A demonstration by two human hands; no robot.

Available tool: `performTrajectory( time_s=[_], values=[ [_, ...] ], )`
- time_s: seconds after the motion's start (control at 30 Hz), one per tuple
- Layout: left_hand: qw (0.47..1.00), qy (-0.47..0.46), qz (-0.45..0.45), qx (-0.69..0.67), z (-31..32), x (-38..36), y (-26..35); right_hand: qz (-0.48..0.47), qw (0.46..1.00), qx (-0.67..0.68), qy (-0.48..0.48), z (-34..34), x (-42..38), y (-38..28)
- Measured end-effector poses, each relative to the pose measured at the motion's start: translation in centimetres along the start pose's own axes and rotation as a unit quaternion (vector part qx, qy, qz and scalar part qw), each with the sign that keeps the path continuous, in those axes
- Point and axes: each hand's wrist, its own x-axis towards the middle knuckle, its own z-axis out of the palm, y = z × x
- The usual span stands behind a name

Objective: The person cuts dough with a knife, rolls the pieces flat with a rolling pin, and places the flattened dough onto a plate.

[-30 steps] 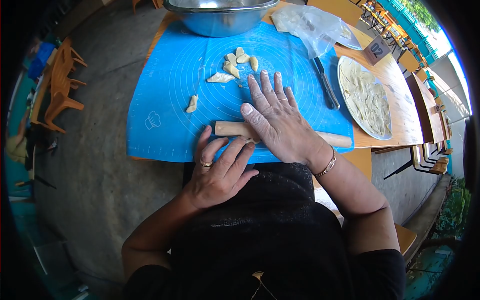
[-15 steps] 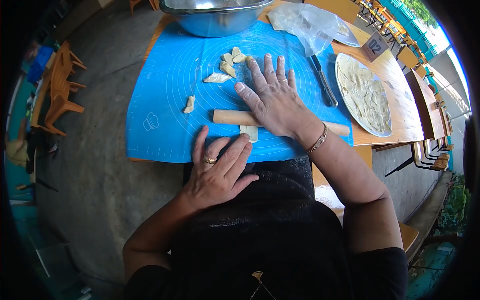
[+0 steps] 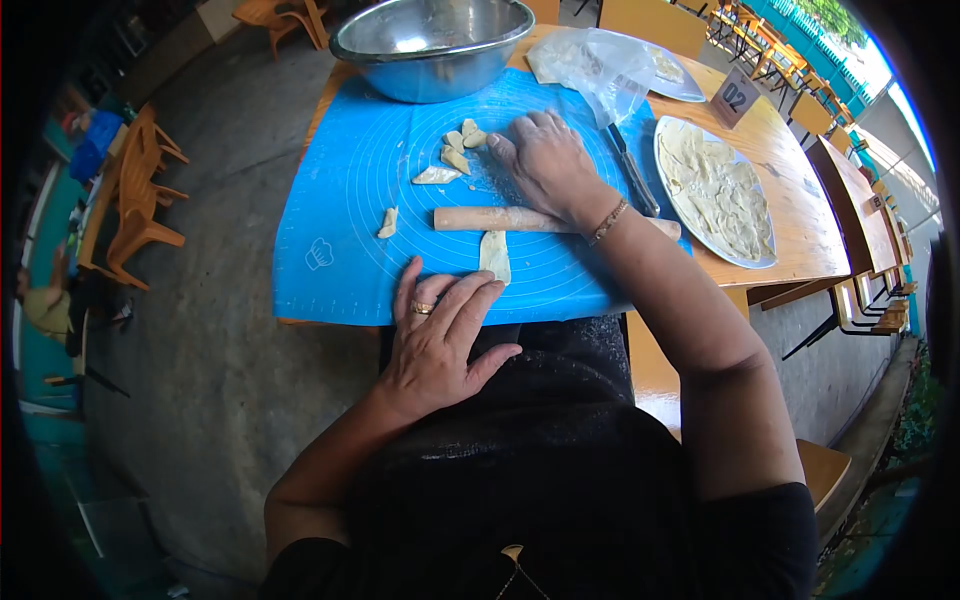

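A flattened strip of dough (image 3: 495, 257) lies on the blue mat (image 3: 340, 200), its far end at the wooden rolling pin (image 3: 490, 219). My left hand (image 3: 440, 335) rests at the mat's near edge with fingers apart, fingertips on the strip's near end. Beyond the pin, my right hand (image 3: 548, 165) is bent over the mat with curled fingers, its wrist side over the pin; what is under the fingers is hidden. Several dough pieces (image 3: 454, 158) lie left of it, and one more piece (image 3: 388, 222) sits apart farther left.
A steel bowl (image 3: 435, 60) stands at the back left. A knife (image 3: 634, 172) lies right of my right hand, beside an oval plate of flattened dough (image 3: 715, 195). Behind are a plastic bag (image 3: 605, 80), a second plate (image 3: 675, 80) and a number sign (image 3: 735, 97).
My right hand has gone from flat, spread fingers to curled ones. More of the dough strip shows between the pin and my left fingertips. The view has shifted slightly.
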Motion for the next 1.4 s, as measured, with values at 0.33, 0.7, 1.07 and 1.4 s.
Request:
performTrajectory(
  time_s=[0.33,0.7,1.07,1.4],
  values=[
    [0.994,0.101,0.027,-0.035,0.0,2.0,0.3,0.022,0.987,0.146,-0.063,-6.1,-4.7,-0.7],
    [0.998,0.058,0.006,0.011,0.5,4.0,-0.2,-0.034,0.984,0.133,-0.111,-5.6,-5.8,0.5],
    [0.961,0.273,0.010,0.043,-3.8,4.6,-1.2,-0.030,0.944,0.316,-0.086,-11.4,-5.2,0.6],
    [0.976,0.208,0.018,0.068,-3.3,3.7,-0.4,-0.110,0.972,0.187,-0.093,-8.6,-10.1,-3.1]
  ],
)
